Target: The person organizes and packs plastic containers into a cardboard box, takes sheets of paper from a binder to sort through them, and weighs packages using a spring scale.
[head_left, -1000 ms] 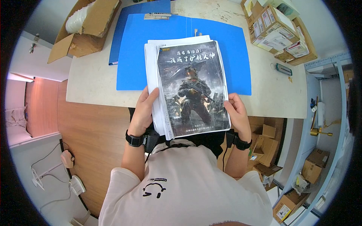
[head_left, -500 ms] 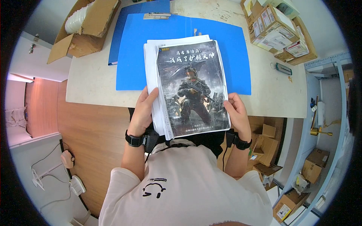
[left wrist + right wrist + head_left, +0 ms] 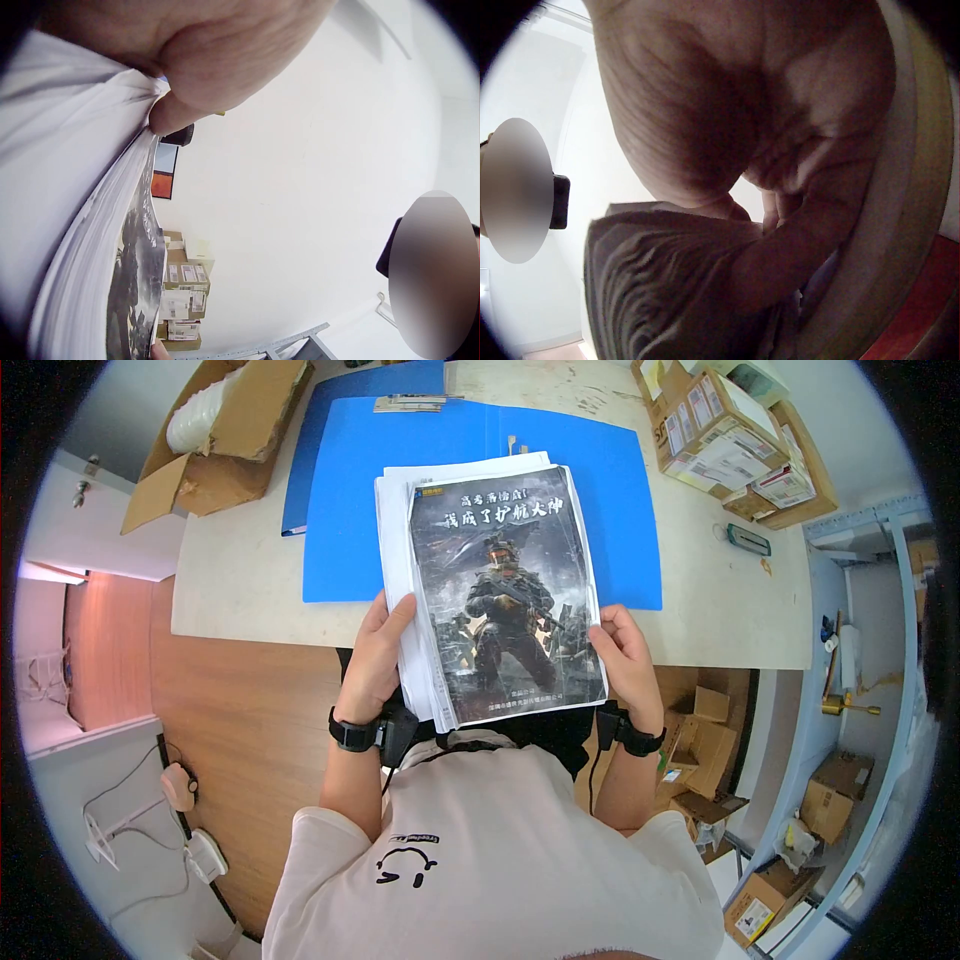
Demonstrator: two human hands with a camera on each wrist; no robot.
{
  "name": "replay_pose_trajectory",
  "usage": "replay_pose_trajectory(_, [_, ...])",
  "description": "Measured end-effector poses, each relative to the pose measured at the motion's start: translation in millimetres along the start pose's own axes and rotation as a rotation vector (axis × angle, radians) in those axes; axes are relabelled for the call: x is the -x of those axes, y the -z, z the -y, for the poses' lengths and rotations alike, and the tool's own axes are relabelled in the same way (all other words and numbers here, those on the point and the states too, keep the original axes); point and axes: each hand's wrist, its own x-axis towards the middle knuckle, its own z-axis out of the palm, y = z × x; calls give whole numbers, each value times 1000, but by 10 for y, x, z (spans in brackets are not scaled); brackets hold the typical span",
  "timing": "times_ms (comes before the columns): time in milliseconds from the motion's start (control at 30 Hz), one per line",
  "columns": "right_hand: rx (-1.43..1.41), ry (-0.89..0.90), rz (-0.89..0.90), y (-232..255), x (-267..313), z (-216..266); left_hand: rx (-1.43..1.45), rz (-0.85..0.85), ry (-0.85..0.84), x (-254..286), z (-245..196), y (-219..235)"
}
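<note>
A thick stack of paper is tilted slightly in front of the person, its top sheet a dark printed cover with an armoured soldier and white Chinese lettering. The left hand grips its left edge, thumb on top. On the opposite side the right hand pinches the lower right edge, thumb over the cover. Many page edges show in the left wrist view, pressed under the left thumb. Wavy page edges appear beside the right fingers. Behind the stack lies an open blue folder with a metal clip.
The pale table also bears another blue folder, an open cardboard box with white rolls, stacked parcels and a small green object. Cardboard boxes stand on the floor at right, beside a blue shelf frame.
The head view has shifted slightly, so the whole scene sits a little further left. Both hands keep the same hold on the stack of paper.
</note>
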Motion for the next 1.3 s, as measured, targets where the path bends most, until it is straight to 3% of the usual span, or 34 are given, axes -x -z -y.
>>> replay_pose_trajectory(1300, [39,17,14,33,-2,-30,17,12,2,-22,28,43])
